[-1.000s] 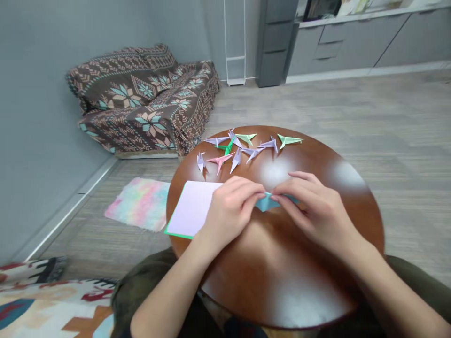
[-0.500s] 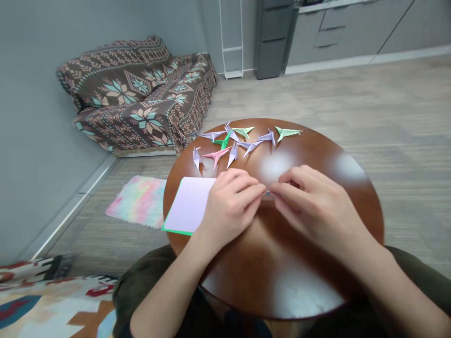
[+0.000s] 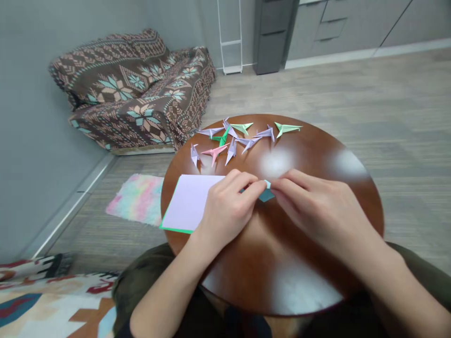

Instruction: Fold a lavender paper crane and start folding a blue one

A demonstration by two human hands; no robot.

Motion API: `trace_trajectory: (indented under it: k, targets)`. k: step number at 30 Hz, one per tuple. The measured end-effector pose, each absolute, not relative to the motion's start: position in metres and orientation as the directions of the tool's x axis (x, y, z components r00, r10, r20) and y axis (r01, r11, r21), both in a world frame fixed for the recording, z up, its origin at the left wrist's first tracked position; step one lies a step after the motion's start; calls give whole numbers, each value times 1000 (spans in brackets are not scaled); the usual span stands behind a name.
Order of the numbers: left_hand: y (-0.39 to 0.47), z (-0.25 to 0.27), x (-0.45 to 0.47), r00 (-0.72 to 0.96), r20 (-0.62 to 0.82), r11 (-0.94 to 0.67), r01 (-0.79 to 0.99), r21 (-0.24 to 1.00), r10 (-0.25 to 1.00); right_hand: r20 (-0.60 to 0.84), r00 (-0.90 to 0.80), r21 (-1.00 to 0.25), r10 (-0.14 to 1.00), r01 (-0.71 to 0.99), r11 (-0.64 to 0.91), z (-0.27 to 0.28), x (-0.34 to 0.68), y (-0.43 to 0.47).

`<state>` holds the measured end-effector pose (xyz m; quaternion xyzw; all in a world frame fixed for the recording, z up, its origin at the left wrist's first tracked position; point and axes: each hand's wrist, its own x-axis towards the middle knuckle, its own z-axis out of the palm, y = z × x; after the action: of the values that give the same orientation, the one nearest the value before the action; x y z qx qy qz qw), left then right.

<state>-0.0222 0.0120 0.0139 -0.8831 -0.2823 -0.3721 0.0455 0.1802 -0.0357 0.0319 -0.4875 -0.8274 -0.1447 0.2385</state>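
Observation:
Between my hands is a small piece of light blue folded paper (image 3: 266,194), mostly hidden by my fingers. My left hand (image 3: 233,197) pinches its left side between thumb and fingers. From the other side my right hand (image 3: 306,195) grips it with thumb and forefinger. Both hands are over the middle of the round brown table (image 3: 278,293). Partly behind my left wrist lies a stack of square paper (image 3: 188,199), lilac on top with a green edge below.
Along the table's far side lie several folded paper figures: lilac (image 3: 231,151), pink (image 3: 214,152), bright green (image 3: 221,138) and pale green (image 3: 287,128). A sofa with a patterned cover (image 3: 141,94) stands beyond at left, near a fluffy pastel rug (image 3: 137,199).
More of the light blue paper now shows between my fingertips. My hands have shifted only slightly, and the camera view has tilted a little.

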Motion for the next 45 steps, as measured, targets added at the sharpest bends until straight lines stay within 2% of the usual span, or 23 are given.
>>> trace_trajectory:
  k: [5,10,19,31,45]
  targets:
    - [11,16,-21,599,654,-842,529,110,462,534,-417,33,736,879,475,32,179,-35]
    - [10,17,-20,628,619,-846,521,115,471,524,-424,2,739,868,496,33,178,-36]
    - [10,15,-18,626,618,-855,495,157,476,504,-405,-157,763,826,542,32,180,-36]
    - [14,14,-21,643,609,-869,465,170,464,469,-399,-97,788,864,495,33,182,-35]
    - [16,15,-23,642,630,-897,356,261,438,436,-420,-296,796,768,568,36,190,-35]
